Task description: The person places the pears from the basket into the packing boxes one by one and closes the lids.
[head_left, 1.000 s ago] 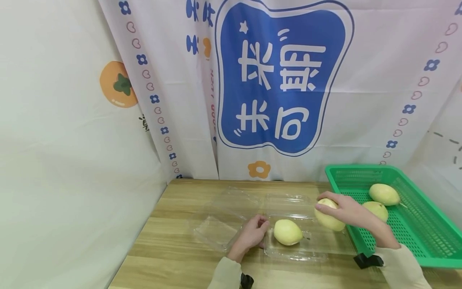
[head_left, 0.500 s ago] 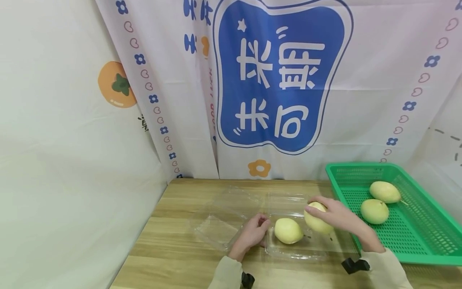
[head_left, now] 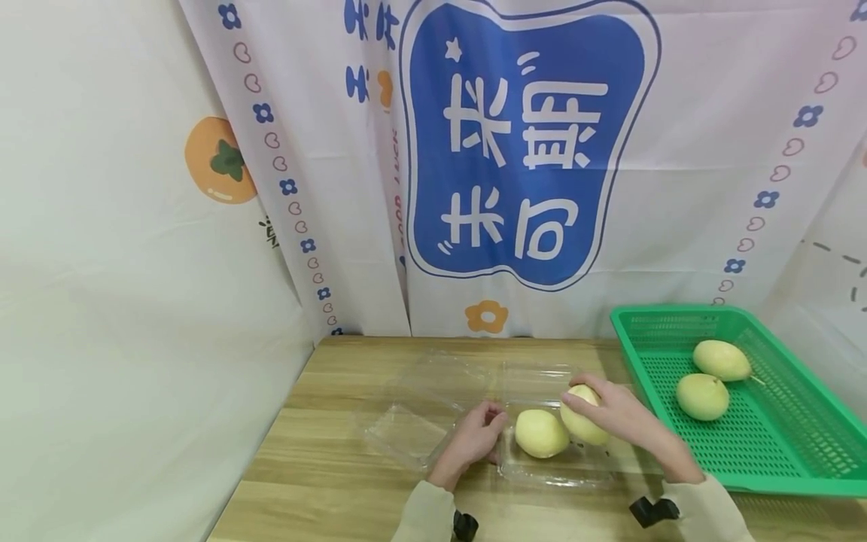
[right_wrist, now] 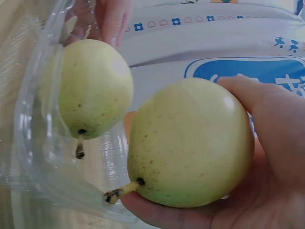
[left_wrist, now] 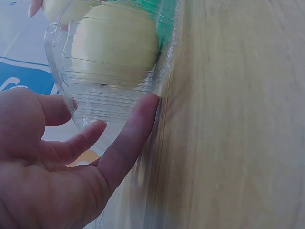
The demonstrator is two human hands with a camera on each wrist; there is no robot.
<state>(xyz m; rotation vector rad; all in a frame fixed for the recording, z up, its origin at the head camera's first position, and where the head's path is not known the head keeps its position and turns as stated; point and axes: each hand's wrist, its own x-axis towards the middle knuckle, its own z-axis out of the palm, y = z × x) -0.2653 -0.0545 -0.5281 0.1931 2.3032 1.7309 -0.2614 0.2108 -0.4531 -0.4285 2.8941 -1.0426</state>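
Right hand fingers curled around pear over clear tray; left hand fingers relaxed, straight against tray edge.

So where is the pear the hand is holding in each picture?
Head: the held pear is low and right of middle, in the right hand, beside the other pear.
Left wrist: only a pale sliver at the top left corner, probably this pear.
Right wrist: it fills the middle right, stem pointing down left.
Shared landmark: the clear plastic box with the other pear in it.
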